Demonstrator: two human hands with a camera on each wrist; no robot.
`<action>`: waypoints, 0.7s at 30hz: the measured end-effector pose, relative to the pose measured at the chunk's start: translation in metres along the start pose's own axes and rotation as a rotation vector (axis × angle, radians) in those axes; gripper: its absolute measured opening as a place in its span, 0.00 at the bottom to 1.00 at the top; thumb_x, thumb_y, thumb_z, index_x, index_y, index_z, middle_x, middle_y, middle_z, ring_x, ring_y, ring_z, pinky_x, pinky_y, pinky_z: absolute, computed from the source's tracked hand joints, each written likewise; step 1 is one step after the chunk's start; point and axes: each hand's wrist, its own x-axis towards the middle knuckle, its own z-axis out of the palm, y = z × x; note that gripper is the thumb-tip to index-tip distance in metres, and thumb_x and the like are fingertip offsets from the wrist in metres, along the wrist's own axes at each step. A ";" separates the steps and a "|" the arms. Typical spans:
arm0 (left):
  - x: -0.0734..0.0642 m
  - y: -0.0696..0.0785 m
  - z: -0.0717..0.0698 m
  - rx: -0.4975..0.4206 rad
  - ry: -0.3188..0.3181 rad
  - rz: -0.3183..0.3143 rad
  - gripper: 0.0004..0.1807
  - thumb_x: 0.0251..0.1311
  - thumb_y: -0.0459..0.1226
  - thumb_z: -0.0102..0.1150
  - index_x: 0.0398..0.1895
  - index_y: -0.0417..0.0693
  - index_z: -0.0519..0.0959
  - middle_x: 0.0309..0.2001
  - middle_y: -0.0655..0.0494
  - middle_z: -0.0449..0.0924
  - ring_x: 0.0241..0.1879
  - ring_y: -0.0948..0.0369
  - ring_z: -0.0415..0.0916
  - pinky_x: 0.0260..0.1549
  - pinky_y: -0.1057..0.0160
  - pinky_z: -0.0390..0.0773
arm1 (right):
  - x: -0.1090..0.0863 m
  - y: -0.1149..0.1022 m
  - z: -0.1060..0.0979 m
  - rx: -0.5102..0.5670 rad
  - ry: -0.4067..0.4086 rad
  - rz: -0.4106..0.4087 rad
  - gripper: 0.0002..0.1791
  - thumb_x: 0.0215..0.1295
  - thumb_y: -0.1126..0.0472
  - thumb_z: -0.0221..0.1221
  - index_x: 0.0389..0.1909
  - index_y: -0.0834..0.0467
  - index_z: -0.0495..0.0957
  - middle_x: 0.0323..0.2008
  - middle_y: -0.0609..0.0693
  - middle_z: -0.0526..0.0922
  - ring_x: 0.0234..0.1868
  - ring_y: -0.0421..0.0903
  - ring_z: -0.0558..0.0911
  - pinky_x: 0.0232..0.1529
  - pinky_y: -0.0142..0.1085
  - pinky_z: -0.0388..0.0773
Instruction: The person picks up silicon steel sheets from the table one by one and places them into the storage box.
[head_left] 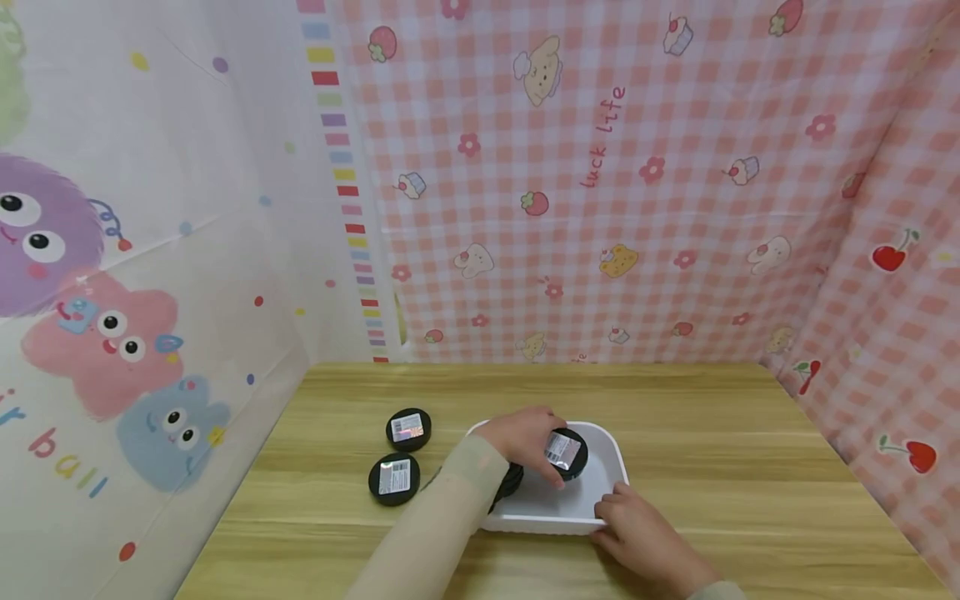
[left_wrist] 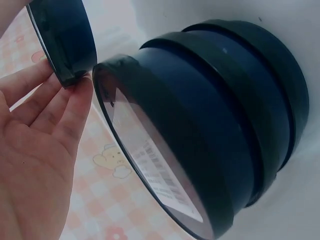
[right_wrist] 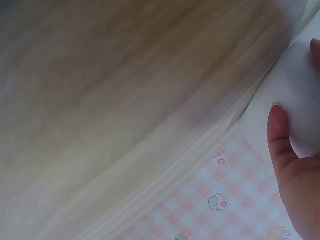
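Note:
A white rectangular bin [head_left: 551, 525] sits near the front of the wooden table. Over it, my left hand [head_left: 525, 442] grips a round black flat container [head_left: 566, 454] by its edge, with a label facing up. The left wrist view shows the fingers [left_wrist: 72, 117] against the rim of that container [left_wrist: 67, 40]. Beside them stands a stack of similar round containers [left_wrist: 195, 120] inside the bin, partly hidden by my arm in the head view. My right hand [head_left: 641, 533] holds the bin's front right corner, its thumb [right_wrist: 280, 135] against the white wall.
Two more labelled black round containers [head_left: 408, 429] lie on the table [head_left: 705, 450] left of the bin. A pink checked cloth [head_left: 585, 225] hangs behind the table's far edge, with a patterned white cloth [head_left: 225, 333] at the left.

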 end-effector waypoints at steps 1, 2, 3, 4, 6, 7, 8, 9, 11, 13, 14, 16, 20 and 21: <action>0.001 0.000 0.000 -0.002 -0.001 0.000 0.46 0.37 0.55 0.83 0.62 0.49 0.77 0.51 0.58 0.77 0.41 0.68 0.72 0.47 0.70 0.74 | 0.000 0.000 0.000 -0.002 0.006 -0.006 0.12 0.52 0.58 0.73 0.23 0.48 0.76 0.25 0.37 0.77 0.31 0.37 0.67 0.33 0.32 0.69; 0.001 0.001 0.000 -0.003 -0.001 0.000 0.46 0.37 0.55 0.83 0.62 0.49 0.77 0.50 0.59 0.77 0.41 0.68 0.72 0.47 0.71 0.74 | 0.001 0.001 0.000 -0.005 0.012 -0.012 0.13 0.52 0.59 0.73 0.22 0.48 0.76 0.24 0.37 0.77 0.31 0.37 0.67 0.33 0.32 0.69; 0.002 0.001 0.000 -0.004 -0.001 0.003 0.45 0.37 0.55 0.83 0.62 0.49 0.77 0.50 0.59 0.77 0.41 0.68 0.72 0.47 0.71 0.74 | 0.001 0.001 0.000 -0.010 0.018 -0.020 0.13 0.51 0.59 0.73 0.22 0.49 0.76 0.24 0.37 0.77 0.31 0.37 0.68 0.33 0.32 0.69; 0.002 0.002 0.000 -0.002 -0.001 0.006 0.45 0.37 0.54 0.83 0.61 0.49 0.77 0.50 0.59 0.77 0.41 0.68 0.72 0.47 0.71 0.74 | 0.001 0.002 0.000 -0.013 0.022 -0.028 0.13 0.51 0.59 0.73 0.22 0.49 0.76 0.24 0.37 0.77 0.31 0.38 0.68 0.33 0.32 0.69; 0.002 0.003 -0.001 0.007 -0.003 0.015 0.44 0.37 0.54 0.83 0.61 0.49 0.78 0.49 0.59 0.77 0.40 0.68 0.72 0.46 0.71 0.74 | 0.002 0.002 -0.001 -0.015 0.025 -0.034 0.13 0.51 0.59 0.73 0.22 0.49 0.76 0.24 0.38 0.77 0.31 0.38 0.68 0.33 0.32 0.69; 0.003 0.004 -0.001 0.010 -0.005 0.019 0.43 0.37 0.54 0.83 0.60 0.49 0.78 0.48 0.59 0.78 0.40 0.68 0.72 0.45 0.71 0.74 | 0.002 0.003 -0.001 -0.018 0.025 -0.035 0.13 0.50 0.59 0.73 0.22 0.49 0.76 0.24 0.38 0.77 0.31 0.38 0.68 0.33 0.32 0.69; 0.003 0.004 -0.001 0.016 -0.007 0.022 0.43 0.37 0.54 0.83 0.60 0.50 0.78 0.47 0.59 0.78 0.39 0.68 0.72 0.45 0.71 0.74 | 0.002 0.003 -0.001 -0.019 0.023 -0.033 0.13 0.50 0.59 0.73 0.22 0.49 0.76 0.24 0.38 0.77 0.31 0.38 0.68 0.33 0.33 0.70; 0.004 0.005 -0.001 0.018 -0.011 0.025 0.43 0.38 0.54 0.83 0.60 0.49 0.78 0.47 0.59 0.78 0.39 0.68 0.72 0.45 0.71 0.74 | 0.001 0.003 -0.002 -0.021 0.023 -0.031 0.13 0.50 0.59 0.74 0.22 0.49 0.76 0.24 0.38 0.77 0.31 0.38 0.68 0.33 0.33 0.70; 0.006 0.005 0.000 0.025 -0.019 0.028 0.43 0.38 0.54 0.83 0.60 0.50 0.79 0.46 0.59 0.77 0.39 0.68 0.72 0.45 0.71 0.74 | 0.001 0.003 -0.002 -0.018 0.019 -0.021 0.13 0.50 0.59 0.73 0.22 0.49 0.76 0.24 0.38 0.77 0.31 0.38 0.68 0.33 0.33 0.70; 0.008 0.004 0.002 0.027 -0.025 0.030 0.43 0.38 0.54 0.83 0.60 0.50 0.79 0.47 0.60 0.78 0.40 0.68 0.72 0.46 0.71 0.73 | 0.000 0.003 -0.002 -0.016 0.016 -0.018 0.13 0.50 0.59 0.73 0.22 0.49 0.76 0.24 0.38 0.77 0.31 0.38 0.68 0.33 0.33 0.70; 0.009 0.004 0.003 0.032 -0.027 0.032 0.43 0.38 0.54 0.83 0.60 0.50 0.78 0.47 0.60 0.78 0.40 0.68 0.72 0.46 0.71 0.73 | 0.000 0.004 -0.001 -0.013 0.013 -0.018 0.13 0.51 0.59 0.73 0.22 0.49 0.76 0.24 0.37 0.77 0.31 0.38 0.68 0.33 0.33 0.69; 0.011 0.004 0.005 0.040 -0.029 0.043 0.43 0.38 0.54 0.83 0.61 0.50 0.78 0.47 0.60 0.78 0.41 0.68 0.72 0.46 0.71 0.73 | -0.001 0.004 0.000 -0.014 0.012 -0.020 0.13 0.51 0.59 0.73 0.22 0.48 0.75 0.24 0.37 0.77 0.31 0.38 0.69 0.33 0.33 0.70; 0.014 0.005 0.007 0.050 -0.032 0.060 0.43 0.37 0.53 0.83 0.60 0.51 0.79 0.45 0.61 0.79 0.40 0.68 0.72 0.45 0.71 0.73 | -0.002 0.004 0.002 -0.020 0.006 -0.018 0.13 0.51 0.58 0.73 0.22 0.48 0.75 0.24 0.37 0.77 0.31 0.38 0.69 0.34 0.33 0.69; 0.015 0.006 0.008 0.054 -0.033 0.067 0.42 0.37 0.53 0.83 0.60 0.51 0.79 0.44 0.61 0.78 0.40 0.68 0.72 0.45 0.71 0.73 | -0.003 0.004 0.003 -0.028 0.010 -0.018 0.14 0.51 0.58 0.73 0.21 0.48 0.75 0.24 0.37 0.77 0.31 0.38 0.68 0.34 0.33 0.69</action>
